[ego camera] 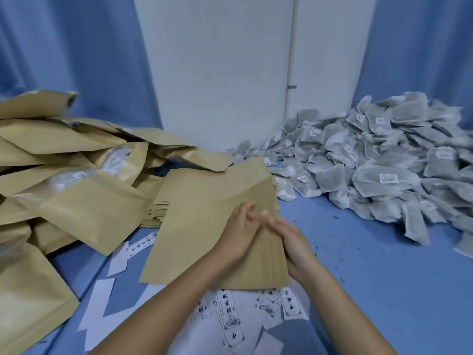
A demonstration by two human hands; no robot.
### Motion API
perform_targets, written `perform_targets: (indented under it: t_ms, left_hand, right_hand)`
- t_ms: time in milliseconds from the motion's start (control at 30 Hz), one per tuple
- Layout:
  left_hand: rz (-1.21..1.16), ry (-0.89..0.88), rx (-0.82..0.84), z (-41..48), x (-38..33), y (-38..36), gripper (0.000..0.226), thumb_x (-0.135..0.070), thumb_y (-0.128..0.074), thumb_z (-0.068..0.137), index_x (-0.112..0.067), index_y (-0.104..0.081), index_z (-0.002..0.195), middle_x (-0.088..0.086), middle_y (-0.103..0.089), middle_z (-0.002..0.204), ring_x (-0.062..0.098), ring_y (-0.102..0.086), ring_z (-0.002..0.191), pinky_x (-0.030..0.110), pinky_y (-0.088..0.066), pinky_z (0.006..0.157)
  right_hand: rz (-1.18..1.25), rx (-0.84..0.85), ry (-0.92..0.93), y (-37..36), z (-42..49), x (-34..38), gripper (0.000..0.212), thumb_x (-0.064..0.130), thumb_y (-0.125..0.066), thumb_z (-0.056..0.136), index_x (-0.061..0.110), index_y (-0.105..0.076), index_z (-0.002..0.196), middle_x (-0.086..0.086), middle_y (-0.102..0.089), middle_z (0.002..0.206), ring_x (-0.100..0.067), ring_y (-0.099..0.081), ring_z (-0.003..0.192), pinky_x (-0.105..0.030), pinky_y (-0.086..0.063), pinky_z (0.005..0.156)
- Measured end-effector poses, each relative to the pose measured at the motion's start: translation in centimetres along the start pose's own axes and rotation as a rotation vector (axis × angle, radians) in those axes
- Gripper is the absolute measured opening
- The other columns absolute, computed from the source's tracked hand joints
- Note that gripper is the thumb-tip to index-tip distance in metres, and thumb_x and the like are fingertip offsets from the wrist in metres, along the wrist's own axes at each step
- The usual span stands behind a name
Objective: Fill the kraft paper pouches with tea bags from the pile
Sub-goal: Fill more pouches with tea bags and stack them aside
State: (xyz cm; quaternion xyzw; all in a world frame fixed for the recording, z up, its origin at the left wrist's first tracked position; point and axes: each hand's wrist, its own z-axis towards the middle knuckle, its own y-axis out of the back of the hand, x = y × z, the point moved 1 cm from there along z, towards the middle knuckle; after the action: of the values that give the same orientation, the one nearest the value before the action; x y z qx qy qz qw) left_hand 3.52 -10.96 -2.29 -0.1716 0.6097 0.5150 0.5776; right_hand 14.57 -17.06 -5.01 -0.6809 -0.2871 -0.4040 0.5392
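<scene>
Both hands are on the stack of pouches [204, 221], held tilted just above the bench [384, 283] in the middle. The left hand [236, 234] has its fingers [247, 210] curled on top near the right edge, and the right hand [294, 243] grips that same edge from the side, so both are pinching paper w/ nothing else in them. The pouches look flat, light and fairly stiff, prob a bit slick against each other, so imo one gets peeled off at the corner w/ a thumb, not grabbed mid-sheet. Can't tell which end is the mouth. The pile of tea bags [384, 170] sits well apart on the right. Those look soft, floppy and light, w/ thin mesh that could tear, so scoop a few by the body. Puffier pouches [76, 201] are heaped on the left, and printed labels [230, 321] are scattered under the wrists.
</scene>
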Motion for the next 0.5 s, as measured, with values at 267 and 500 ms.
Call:
perform_targets:
  t_ms: [267, 500]
  left_hand:
    - [-0.179, 0.133, 0.005, 1.5, -1.1, -1.2, 0.05, -0.028, -0.061, 0.091, -0.014, -0.046, 0.137, 0.004, -0.062, 0.112, 0.007, -0.063, 0.09, 0.015, -0.049, 0.071]
    - [-0.066, 0.039, -0.027, 1.1, -1.6, -0.8, 0.02, -0.005, -0.054, 0.091, -0.013, -0.064, 0.107, 0.0, -0.059, 0.072, 0.005, -0.056, 0.061, 0.017, -0.047, 0.061]
  right_hand:
    - [-0.138, 0.038, 0.107, -0.2, -0.3, -0.4, 0.039, 0.009, -0.045, 0.095, 0.012, -0.053, 0.133, -0.009, -0.065, 0.123, -0.022, -0.06, 0.116, -0.033, -0.049, 0.095]
    - [-0.034, 0.061, 0.2, -0.1, 0.0, -0.3, 0.03, 0.007, -0.039, 0.099, 0.012, -0.062, 0.117, -0.004, -0.071, 0.11, -0.013, -0.066, 0.103, -0.021, -0.053, 0.083]
